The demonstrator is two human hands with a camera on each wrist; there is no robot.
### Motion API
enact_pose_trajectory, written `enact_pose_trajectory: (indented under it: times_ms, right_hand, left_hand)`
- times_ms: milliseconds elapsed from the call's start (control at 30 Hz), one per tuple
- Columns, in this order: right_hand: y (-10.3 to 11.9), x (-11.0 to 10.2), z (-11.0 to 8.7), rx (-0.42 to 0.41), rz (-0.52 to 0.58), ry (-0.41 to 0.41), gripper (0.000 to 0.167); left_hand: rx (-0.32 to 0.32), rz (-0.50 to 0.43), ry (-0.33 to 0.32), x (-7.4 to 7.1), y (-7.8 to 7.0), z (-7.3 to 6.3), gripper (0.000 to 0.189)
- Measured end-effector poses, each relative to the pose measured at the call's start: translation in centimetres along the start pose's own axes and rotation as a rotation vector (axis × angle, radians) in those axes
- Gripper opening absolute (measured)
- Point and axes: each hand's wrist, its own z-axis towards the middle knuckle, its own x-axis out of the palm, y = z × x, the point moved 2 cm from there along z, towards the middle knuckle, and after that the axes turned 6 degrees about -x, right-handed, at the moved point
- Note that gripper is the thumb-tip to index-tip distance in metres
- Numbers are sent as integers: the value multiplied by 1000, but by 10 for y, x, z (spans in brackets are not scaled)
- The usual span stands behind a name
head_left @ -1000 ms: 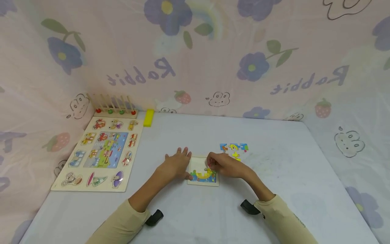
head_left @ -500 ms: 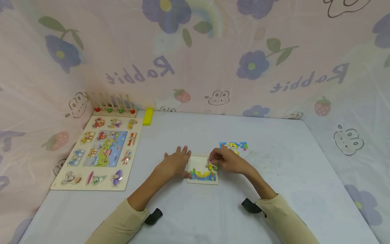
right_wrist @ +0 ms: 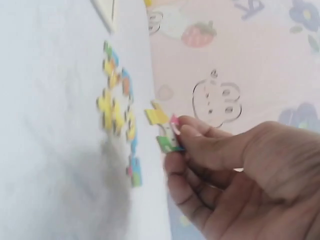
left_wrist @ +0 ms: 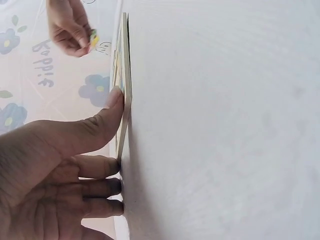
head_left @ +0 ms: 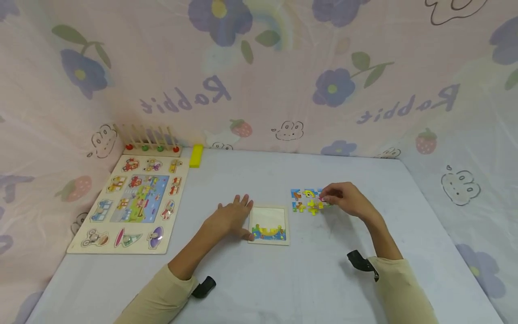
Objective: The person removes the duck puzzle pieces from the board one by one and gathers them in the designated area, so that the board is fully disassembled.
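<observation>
A small square puzzle tray lies on the table, its near rows filled with yellow, green and blue pieces, its far part bare wood. My left hand rests at the tray's left side. Its thumb touches the rim, and the other fingers reach down to the table, as the left wrist view shows. My right hand pinches a yellow, green and pink puzzle piece between thumb and fingertips. It holds the piece above the table, beside several loose puzzle pieces that lie right of and beyond the tray.
At the left lies a large wooden puzzle board with vehicle and toy pictures. Behind it stands a pegged wooden rack with red and green beads, next to a yellow block. Patterned cloth walls the table's back and sides.
My right hand has lifted off the tray's right side and moved right to the loose pieces, carrying the puzzle piece away from the tray. The left hand has stayed in place.
</observation>
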Motion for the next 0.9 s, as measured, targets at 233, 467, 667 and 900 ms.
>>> enact_pose_trajectory:
  times_ms: [233,467,667,900]
  right_hand:
    - [-30,8,-5,80,-47,11,10]
    - [-27,11,-7,115,-127,3,13]
    - [-16,13,-7,107,-132,45,19]
    - [-12,14,-7,75,-141,39,17]
  left_hand:
    - [-8,-17,8,1,2,2,102]
    - [-4,-29,-8,2,1,0,102]
    - [-8,-21,-9,2,1,-2,102]
    - [4,-19,-13,2,1,-1,102]
